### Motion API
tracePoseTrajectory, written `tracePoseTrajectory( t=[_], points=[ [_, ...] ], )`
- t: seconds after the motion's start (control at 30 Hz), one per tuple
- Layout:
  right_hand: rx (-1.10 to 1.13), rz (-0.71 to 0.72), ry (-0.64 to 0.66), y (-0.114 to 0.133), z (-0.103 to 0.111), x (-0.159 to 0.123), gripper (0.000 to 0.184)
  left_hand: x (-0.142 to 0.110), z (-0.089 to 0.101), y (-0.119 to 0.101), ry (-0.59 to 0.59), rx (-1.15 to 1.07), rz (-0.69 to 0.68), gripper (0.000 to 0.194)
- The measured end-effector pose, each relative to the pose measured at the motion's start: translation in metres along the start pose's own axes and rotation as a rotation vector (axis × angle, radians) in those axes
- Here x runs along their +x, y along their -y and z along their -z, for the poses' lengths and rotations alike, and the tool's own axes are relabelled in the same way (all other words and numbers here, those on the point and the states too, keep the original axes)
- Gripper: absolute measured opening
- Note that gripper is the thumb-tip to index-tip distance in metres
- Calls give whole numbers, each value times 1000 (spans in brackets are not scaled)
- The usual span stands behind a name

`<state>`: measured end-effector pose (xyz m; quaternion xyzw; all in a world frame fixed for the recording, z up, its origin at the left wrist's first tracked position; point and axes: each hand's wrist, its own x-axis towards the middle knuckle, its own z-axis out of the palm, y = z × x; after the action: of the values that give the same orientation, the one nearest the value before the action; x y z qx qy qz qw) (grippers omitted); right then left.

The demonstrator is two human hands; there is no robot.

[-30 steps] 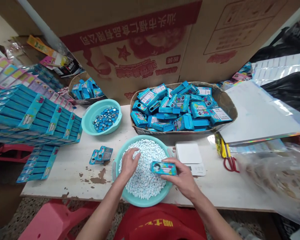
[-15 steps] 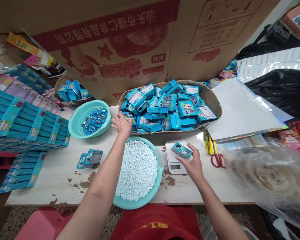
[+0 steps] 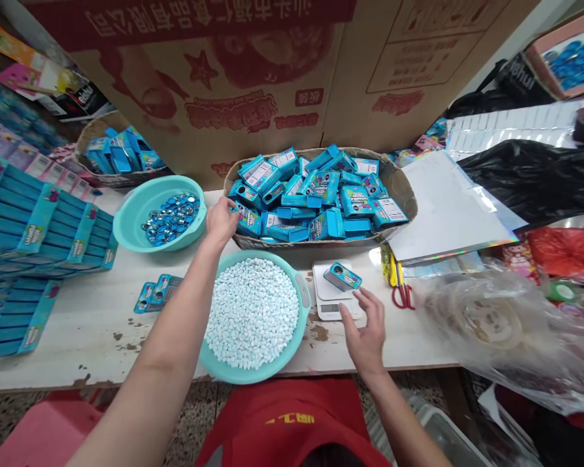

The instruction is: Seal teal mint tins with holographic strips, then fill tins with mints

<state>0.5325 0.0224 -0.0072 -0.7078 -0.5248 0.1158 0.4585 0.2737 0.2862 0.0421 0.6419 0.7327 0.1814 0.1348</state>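
Note:
My left hand (image 3: 222, 220) is at the left end of a cardboard tray (image 3: 292, 245) heaped with small blue candy tins (image 3: 321, 188). Its fingers are closed on a blue tin at the pile's edge, mostly hidden by the hand. My right hand (image 3: 367, 327) is open, fingers apart, just beside a white digital scale (image 3: 324, 310). On the scale lies one blue tin (image 3: 343, 276), tilted and apart from my fingers. Between my arms stands a turquoise basin (image 3: 302, 311) of small pale candies (image 3: 253, 314).
A turquoise bowl (image 3: 126, 217) holds round blue-and-silver caps (image 3: 171, 219). Two tins (image 3: 146, 296) lie left of my left forearm. Stacked blue display boxes (image 3: 43, 220) stand at far left. Red-handled scissors (image 3: 401, 295) and a plastic bag (image 3: 486, 324) lie right. A large carton (image 3: 272, 84) rises behind.
My right hand has let go of the tin on the scale and drawn back slightly, opening. My left hand has closed at the tray's left end. The view has shifted a little.

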Motion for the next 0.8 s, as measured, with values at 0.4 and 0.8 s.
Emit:
tracePoseTrajectory(
  t=[0.4,0.8],
  points=[
    [160,218,252,77,-62,-6,79,-166,39,-16,-131,-627,-149,2],
    [1002,-639,798,51,-41,-27,47,-177,-41,91,68,-132,-96,37]
  ],
)
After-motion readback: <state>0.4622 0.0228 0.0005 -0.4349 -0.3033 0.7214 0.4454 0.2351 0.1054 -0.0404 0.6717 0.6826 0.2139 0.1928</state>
